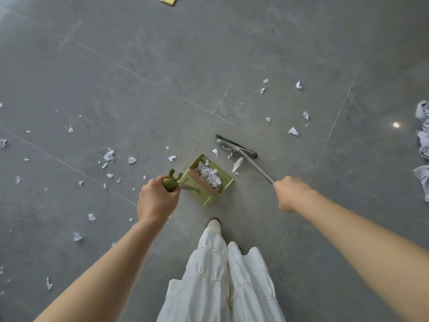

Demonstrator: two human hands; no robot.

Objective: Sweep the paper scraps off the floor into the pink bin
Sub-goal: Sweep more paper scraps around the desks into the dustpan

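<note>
- White paper scraps (pixel 108 156) lie scattered over the grey tiled floor (pixel 139 66): a loose cluster to the left of the dustpan, a thinner spread up and to the right past the broom head, and stray bits along the left edge.
- A heap of scraps already sits inside the green dustpan (pixel 207 181), which rests on the floor just ahead of the person's feet, its open mouth facing the broom.
- A few scraps lie between the dustpan's mouth and the broom head (pixel 236 147), one long piece just beside the broom's handle.
- The broom head is down on the floor, near the dustpan but apart from it, with its grey handle (pixel 257 169) slanting back to the right hand.
- The right hand (pixel 291 194) is wrapped around the broom handle, fingers curled tight.
- The left hand (pixel 157 199) grips the top of the dustpan's green handle (pixel 171 181), fingers closed round it.
- White trousers (pixel 220 280) and a pale shoe (pixel 214 225) show below.
- Crumpled pale cloth or paper (pixel 423 135) lies at the right edge; a yellow object (pixel 169 0) sits at the top edge.
- The pink bin is not in view.
</note>
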